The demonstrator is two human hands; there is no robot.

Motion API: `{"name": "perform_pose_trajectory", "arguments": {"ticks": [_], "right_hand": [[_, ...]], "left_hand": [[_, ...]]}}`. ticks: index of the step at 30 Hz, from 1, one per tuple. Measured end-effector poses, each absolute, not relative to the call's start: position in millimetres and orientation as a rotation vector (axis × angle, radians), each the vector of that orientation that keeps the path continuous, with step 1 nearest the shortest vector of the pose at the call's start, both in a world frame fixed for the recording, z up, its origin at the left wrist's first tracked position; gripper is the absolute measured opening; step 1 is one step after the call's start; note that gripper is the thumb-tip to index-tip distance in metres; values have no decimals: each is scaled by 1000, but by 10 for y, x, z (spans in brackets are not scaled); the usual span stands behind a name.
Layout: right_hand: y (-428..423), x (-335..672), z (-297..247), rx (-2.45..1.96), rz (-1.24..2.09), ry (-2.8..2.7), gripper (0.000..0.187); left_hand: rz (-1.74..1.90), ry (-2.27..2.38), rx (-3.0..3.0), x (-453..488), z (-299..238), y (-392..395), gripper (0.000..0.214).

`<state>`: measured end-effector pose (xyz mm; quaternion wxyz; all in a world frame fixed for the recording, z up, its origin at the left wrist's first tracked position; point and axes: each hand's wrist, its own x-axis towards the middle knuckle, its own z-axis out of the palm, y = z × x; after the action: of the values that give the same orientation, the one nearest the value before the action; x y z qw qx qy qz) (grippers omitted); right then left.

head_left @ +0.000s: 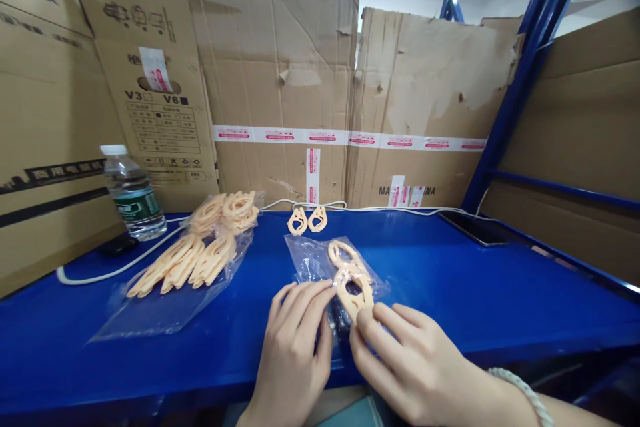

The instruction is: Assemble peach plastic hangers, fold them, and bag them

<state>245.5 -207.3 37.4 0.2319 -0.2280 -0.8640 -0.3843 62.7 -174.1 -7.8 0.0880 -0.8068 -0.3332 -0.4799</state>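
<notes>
A cream plastic piece (350, 290), which looks like a folded travel hanger with a round opening, lies over a clear plastic bag (307, 257) at the table's front. My right hand (415, 360) pinches its lower end between thumb and fingers. At its left edge is my left hand (297, 350), fingers bent over the bag's near part, with fingertips close to the hanger; the bag film under them is partly hidden. A second cream hanger (345, 253) shows just beyond the first, on or inside the bag.
Two loose cream hangers (307, 220) lie at the back by a white cable (400, 210). To the left, a larger clear bag (150, 313) bears several hanger bundles (200, 253), near a water bottle (135, 197). A phone (473, 228) rests back right; cardboard (280, 93) walls the blue table (475, 293).
</notes>
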Motion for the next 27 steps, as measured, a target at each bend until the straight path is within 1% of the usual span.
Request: {"name": "perform_pose_trajectory", "arguments": {"ticks": [5, 7, 10, 19, 24, 27], "right_hand": [[-2209, 2367, 407, -550, -1105, -2305, 18], [-2188, 2357, 399, -569, -1089, -2320, 19], [-2081, 2355, 354, -639, -1083, -2345, 26], [-1660, 2432, 161, -785, -1170, -2316, 30], [-1540, 2495, 106, -719, -1216, -2324, 27], [-1536, 2511, 138, -763, -1216, -2360, 23]], "left_hand": [[-1409, -1005, -2429, 606, -87, -1754, 36], [-1412, -1014, -2430, 603, -95, -1754, 37], [-1438, -1021, -2418, 606, -100, -1745, 37], [-1427, -1014, -2402, 611, -115, -1741, 43], [-1383, -1023, -2408, 607, -125, -1739, 46], [-1334, -1031, -2424, 605, -120, -1736, 46]]}}
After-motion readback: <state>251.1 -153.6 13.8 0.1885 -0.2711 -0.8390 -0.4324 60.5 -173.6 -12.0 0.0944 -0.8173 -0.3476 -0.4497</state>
